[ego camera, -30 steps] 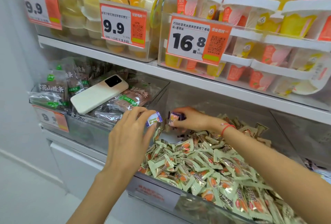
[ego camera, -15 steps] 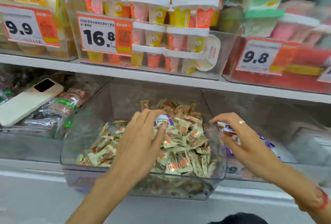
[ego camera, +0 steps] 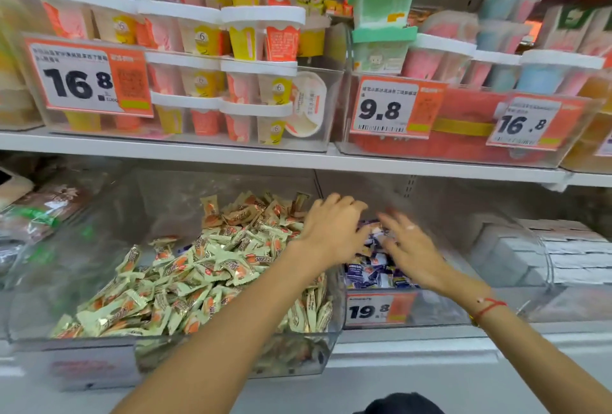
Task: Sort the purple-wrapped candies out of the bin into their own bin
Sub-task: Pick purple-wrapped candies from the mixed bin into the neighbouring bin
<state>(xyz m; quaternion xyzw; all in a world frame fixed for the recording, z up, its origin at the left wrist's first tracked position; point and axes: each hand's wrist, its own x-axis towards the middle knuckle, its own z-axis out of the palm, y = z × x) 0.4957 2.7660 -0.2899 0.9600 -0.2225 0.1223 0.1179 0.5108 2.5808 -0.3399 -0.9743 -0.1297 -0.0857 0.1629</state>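
A big clear bin (ego camera: 63, 258) holds a heap of pale green and orange wrapped candies (ego camera: 198, 267). To its right, a smaller clear bin (ego camera: 437, 309) contains purple-wrapped candies (ego camera: 371, 272). My left hand (ego camera: 331, 231) reaches over the wall between the two bins. Its fingers curl down above the purple pile and hide whatever is under them. Over the same pile hovers my right hand (ego camera: 410, 244), blurred, with fingers spread and nothing seen in it.
The purple bin's front carries an orange 19.8 price tag (ego camera: 377, 309). A white shelf (ego camera: 298, 158) above holds clear tubs of pudding cups with price tags. White boxes (ego camera: 563, 254) sit at right, bagged snacks (ego camera: 36, 214) at left.
The view swung right. My left hand carried its purple candy from over the green-candy bin to the purple bin. My right hand's fingers spread apart over the purple pile.
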